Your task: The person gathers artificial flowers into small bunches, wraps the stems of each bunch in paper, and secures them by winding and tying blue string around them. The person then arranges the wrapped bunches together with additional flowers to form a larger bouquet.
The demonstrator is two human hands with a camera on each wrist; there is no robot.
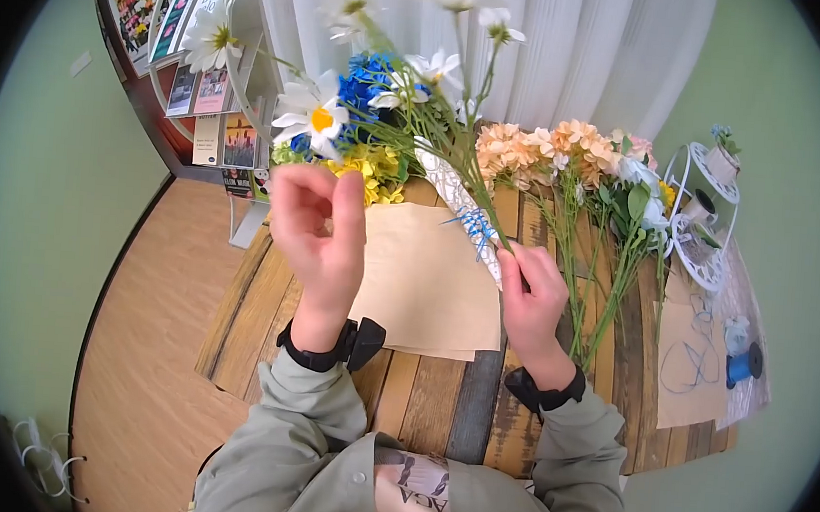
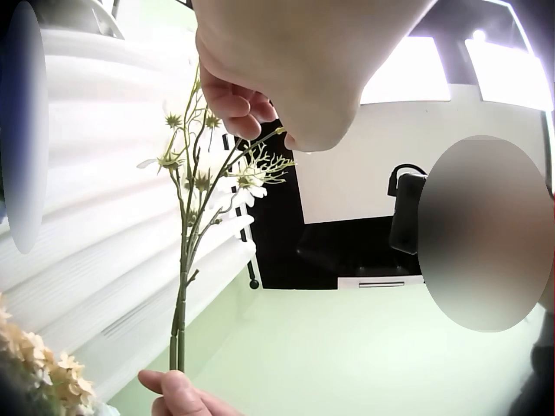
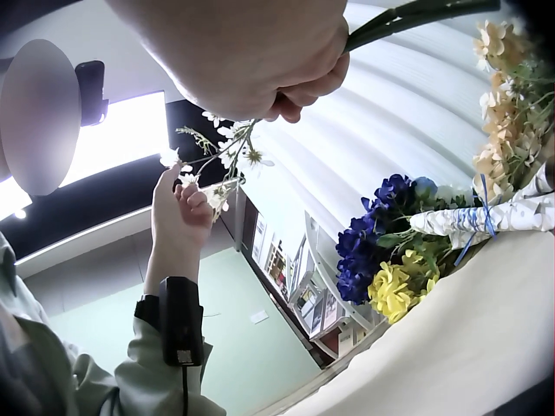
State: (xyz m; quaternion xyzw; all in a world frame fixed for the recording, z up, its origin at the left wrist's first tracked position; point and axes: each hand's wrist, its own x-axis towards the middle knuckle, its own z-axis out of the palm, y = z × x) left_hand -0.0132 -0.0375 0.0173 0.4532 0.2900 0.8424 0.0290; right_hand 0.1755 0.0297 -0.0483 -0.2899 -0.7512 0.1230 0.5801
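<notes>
White daisies with long green stems (image 1: 473, 170) are held upright and fanned out; my right hand (image 1: 533, 298) pinches the lower stems between thumb and fingers. My left hand (image 1: 321, 236) is raised just below a large daisy (image 1: 321, 118), fingers loosely bent and apart from the thumb. From the right wrist, the left thumb appears at the edge of a white bloom (image 3: 171, 159); whether it touches is unclear. Behind the stems lies a white-wrapped bouquet (image 1: 448, 184) tied with blue cord (image 1: 476, 225), with blue flowers (image 3: 360, 251) and yellow flowers (image 3: 395, 290).
Brown paper (image 1: 427, 286) lies on the wooden table (image 1: 372, 387). Peach flowers (image 1: 531, 155) and pale blue flowers (image 1: 654, 211) rest toward the right. A white wire stand (image 1: 700, 262), a blue spool (image 1: 745, 363) and plastic wrap are at the right edge. A brochure rack (image 1: 249, 116) stands back left.
</notes>
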